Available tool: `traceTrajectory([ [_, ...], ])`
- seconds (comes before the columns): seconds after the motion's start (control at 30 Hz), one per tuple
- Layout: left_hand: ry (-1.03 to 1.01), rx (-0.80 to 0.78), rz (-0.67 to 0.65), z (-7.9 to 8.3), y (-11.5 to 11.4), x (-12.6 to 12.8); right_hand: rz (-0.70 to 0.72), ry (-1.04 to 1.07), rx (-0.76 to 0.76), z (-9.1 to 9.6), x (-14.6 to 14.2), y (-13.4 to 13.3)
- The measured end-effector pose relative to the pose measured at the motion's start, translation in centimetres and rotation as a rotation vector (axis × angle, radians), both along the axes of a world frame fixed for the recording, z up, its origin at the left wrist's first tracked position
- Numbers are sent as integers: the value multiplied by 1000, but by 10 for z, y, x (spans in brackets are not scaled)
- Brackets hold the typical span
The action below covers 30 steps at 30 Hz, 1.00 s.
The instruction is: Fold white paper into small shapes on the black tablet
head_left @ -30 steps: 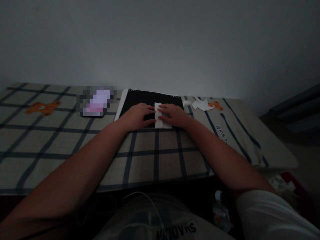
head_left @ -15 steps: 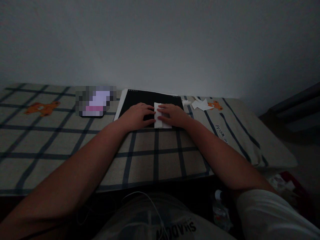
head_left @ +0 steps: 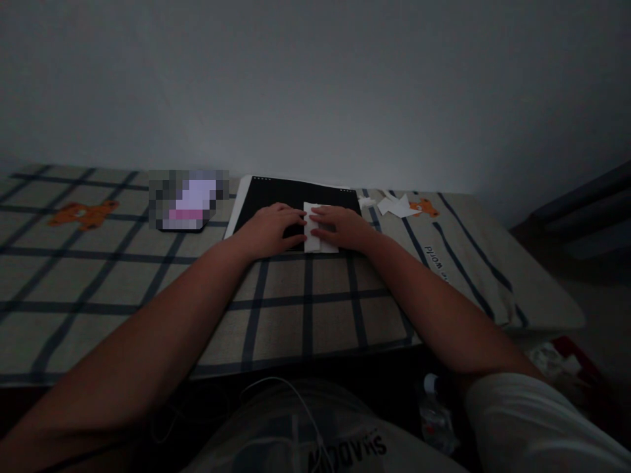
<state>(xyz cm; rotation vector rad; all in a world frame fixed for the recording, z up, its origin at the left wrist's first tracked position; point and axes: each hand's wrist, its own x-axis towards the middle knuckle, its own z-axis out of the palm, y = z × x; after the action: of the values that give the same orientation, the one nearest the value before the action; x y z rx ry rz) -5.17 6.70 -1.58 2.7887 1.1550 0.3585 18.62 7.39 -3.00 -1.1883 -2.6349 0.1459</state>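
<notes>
At mid-frame in the head view, a folded white paper (head_left: 311, 244) lies flat beneath two hands.
Creased into a narrow, straight-edged strip, it sits on a smooth black rectangular pad (head_left: 290, 190); the left hand (head_left: 273, 230) meets its left edge with fingertips, the right hand (head_left: 342, 226) rests across it, both with thumb and fingers parted, pinching nothing visible. Checked woven cloth (head_left: 283, 322) spreads below, a slim, pixelated phone (head_left: 186, 213) lies upper left, and angular paper scraps (head_left: 397, 207) right of centre.
</notes>
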Motion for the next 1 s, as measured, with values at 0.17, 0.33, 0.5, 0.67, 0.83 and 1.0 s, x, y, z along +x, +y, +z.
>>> traceTrajectory([
  [0.17, 5, 5, 8, -1, 1, 0, -4, 12, -25, 2, 0, -1],
  [0.33, 7, 20, 39, -1, 0, 2, -7, 2, -29, 2, 0, -1],
  [0.5, 13, 41, 72, -2, -2, 6, -7, 17, -22, 0, 0, 0],
  [0.67, 64, 46, 85, -2, -3, 8, -6, 16, -22, -1, 1, 1],
  [0.83, 92, 51, 96, 1, -4, 10, -6, 71, -22, -4, 3, 5],
  [1.0, 125, 57, 101, 2, -3, 13, -9, 94, 49, 1, 1, 4],
])
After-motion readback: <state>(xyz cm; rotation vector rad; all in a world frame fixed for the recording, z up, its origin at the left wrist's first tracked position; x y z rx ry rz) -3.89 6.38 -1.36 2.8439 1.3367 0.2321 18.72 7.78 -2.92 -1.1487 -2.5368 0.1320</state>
